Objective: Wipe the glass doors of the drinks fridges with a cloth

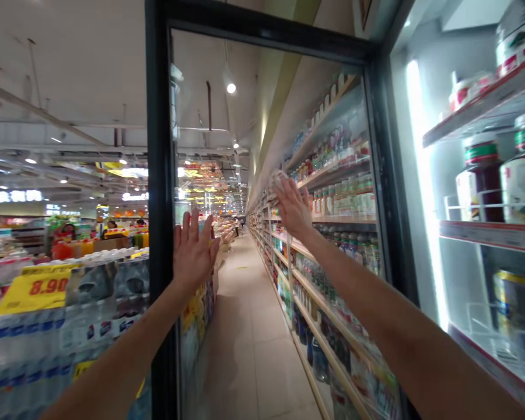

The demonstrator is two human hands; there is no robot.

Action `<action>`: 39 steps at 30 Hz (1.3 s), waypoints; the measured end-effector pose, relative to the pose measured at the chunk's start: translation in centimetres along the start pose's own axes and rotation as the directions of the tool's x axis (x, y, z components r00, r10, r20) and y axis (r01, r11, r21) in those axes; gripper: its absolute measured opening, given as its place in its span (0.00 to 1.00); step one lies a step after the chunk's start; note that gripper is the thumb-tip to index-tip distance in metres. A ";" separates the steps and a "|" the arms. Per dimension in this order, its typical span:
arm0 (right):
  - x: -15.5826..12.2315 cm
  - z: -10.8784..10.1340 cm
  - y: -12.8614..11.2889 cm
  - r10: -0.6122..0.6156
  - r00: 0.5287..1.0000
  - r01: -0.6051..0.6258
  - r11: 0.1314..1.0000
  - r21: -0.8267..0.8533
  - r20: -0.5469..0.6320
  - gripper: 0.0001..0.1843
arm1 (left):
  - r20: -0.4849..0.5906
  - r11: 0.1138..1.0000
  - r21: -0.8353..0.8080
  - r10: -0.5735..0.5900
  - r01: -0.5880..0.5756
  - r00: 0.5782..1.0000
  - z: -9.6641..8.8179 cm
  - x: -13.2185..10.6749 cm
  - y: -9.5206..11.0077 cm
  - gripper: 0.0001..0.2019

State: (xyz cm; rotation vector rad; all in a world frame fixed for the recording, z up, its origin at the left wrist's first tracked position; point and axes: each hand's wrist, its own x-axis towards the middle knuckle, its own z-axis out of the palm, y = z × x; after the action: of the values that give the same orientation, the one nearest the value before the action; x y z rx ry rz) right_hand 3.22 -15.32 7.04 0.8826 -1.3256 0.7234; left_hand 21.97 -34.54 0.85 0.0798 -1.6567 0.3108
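Note:
A glass door (245,326) in a black frame (160,175) stands swung open in front of me. My left hand (195,248) lies flat against the glass beside the frame's left upright, fingers spread, holding nothing. Higher up and to the right, my right hand (294,207) presses a crumpled whitish cloth (278,178) to the pane. Most of the cloth is hidden under the fingers.
On the right is a lit cooler with bottles (480,178) and cans on wire-edged shelves (485,233). Packs of bottled water (26,350) with a yellow price sign (35,287) stand at left. Through the glass appear an aisle and long stocked shelves (328,315).

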 end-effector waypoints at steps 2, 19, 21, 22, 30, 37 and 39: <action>1.0 -1.0 3.1 0.232 0.968 -0.233 0.972 0.001 -0.094 0.25 | -0.011 1.000 0.000 -0.002 0.002 1.000 0.0 0.0 0.1 0.26; 0.6 -2.2 7.4 0.328 0.887 -0.328 0.943 0.057 -0.325 0.28 | -0.027 0.999 0.030 0.020 -0.019 0.999 0.0 -0.2 -0.1 0.25; -0.6 -2.1 7.6 0.331 0.876 -0.332 0.942 0.060 -0.351 0.28 | -0.035 0.999 0.041 0.027 -0.025 0.999 0.0 -0.2 -0.1 0.26; -1.3 -1.8 7.1 0.288 0.903 -0.287 0.957 0.051 -0.320 0.28 | -0.036 0.998 0.047 0.033 -0.032 0.999 0.0 -0.2 -0.1 0.26; -4.5 -4.1 11.6 0.425 0.856 -0.438 0.899 0.026 -0.293 0.31 | -0.022 0.996 0.084 0.030 -0.028 0.999 0.1 -0.2 0.0 0.26; -6.4 -0.9 2.8 -0.069 0.998 0.068 0.997 0.021 0.014 0.28 | -0.035 0.984 0.168 0.072 -0.065 0.997 0.2 0.0 -0.4 0.25; -7.2 -0.9 2.5 -0.255 0.958 0.251 0.967 0.045 0.129 0.26 | -0.043 0.980 0.188 0.082 -0.073 0.996 0.3 -0.5 -0.4 0.25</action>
State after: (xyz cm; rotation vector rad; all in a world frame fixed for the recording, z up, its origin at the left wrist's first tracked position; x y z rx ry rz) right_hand 0.67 -12.98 0.17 1.1165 -1.2918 0.4905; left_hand 21.78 -35.06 0.43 0.1467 -1.5799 0.5229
